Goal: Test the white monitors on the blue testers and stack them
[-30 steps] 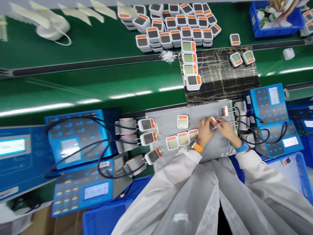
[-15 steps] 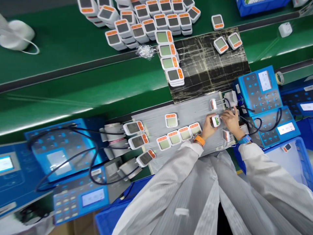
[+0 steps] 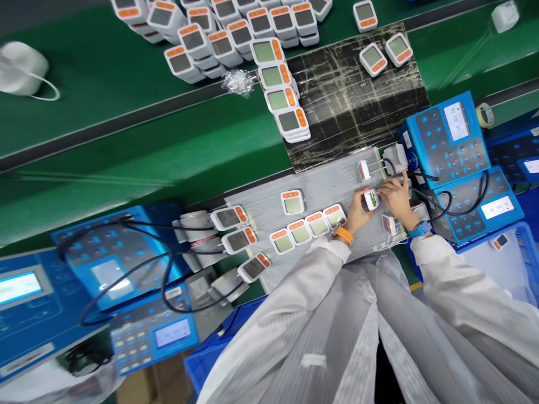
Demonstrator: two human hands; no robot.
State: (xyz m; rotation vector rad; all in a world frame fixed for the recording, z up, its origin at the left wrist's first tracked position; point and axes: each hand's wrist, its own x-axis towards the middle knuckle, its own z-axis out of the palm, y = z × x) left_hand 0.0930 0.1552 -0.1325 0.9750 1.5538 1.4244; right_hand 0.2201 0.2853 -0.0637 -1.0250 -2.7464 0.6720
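Note:
My left hand (image 3: 357,212) is closed round a small white device (image 3: 371,200) with a green part showing in its face. My right hand (image 3: 394,197) is at the right side of that device, its fingertips by the edge; what they grip, if anything, is too small to make out. A white and orange device (image 3: 364,170) on prongs is just above my hands, and another device (image 3: 388,224) is below my right hand. Left of my left hand, several devices with screens lie in a row (image 3: 317,224) on the grey mat (image 3: 328,188), with a single one (image 3: 292,202) above them.
Blue testers with cables stand at the right (image 3: 448,137) and left (image 3: 154,336). Three devices (image 3: 239,239) are plugged in at the left. Many devices are stacked at the back (image 3: 240,36), beside a black taped board (image 3: 341,95). A blue bin (image 3: 524,252) is at lower right.
The camera view has shifted, so the far stacks sit higher and further left. My left hand still holds the device, and my right hand stays beside it.

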